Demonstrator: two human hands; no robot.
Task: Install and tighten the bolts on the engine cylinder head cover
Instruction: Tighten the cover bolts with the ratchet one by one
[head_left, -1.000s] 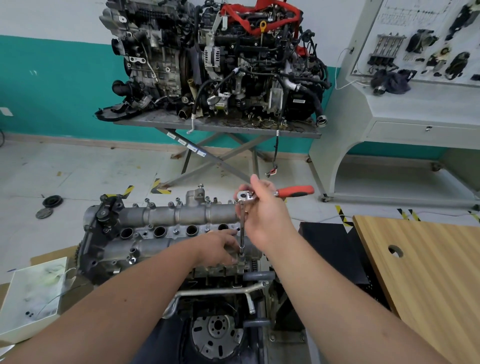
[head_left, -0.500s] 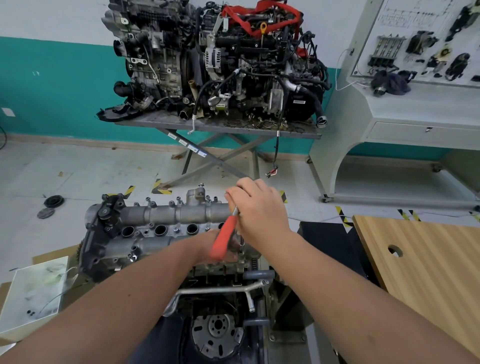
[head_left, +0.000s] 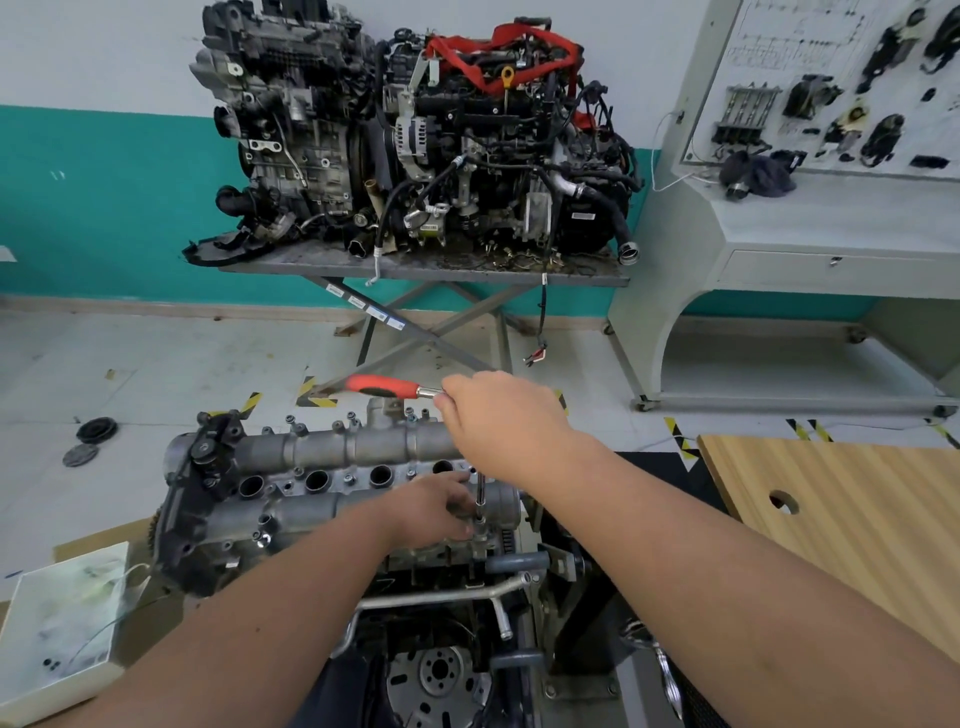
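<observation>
Right hand (head_left: 501, 415) gripping head of red-handled metal ratchet wrench (head_left: 384, 387), fingers curled. Left hand (head_left: 434, 512) pinching thin steel extension bar (head_left: 480, 496) just above grey aluminium cylinder head cover (head_left: 332, 470), below right fingers.

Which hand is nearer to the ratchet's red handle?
Right. The right hand grips the ratchet's head end, right beside the red handle. The left hand sits lower on the cylinder head cover, fingers at the base of the extension bar.
</observation>
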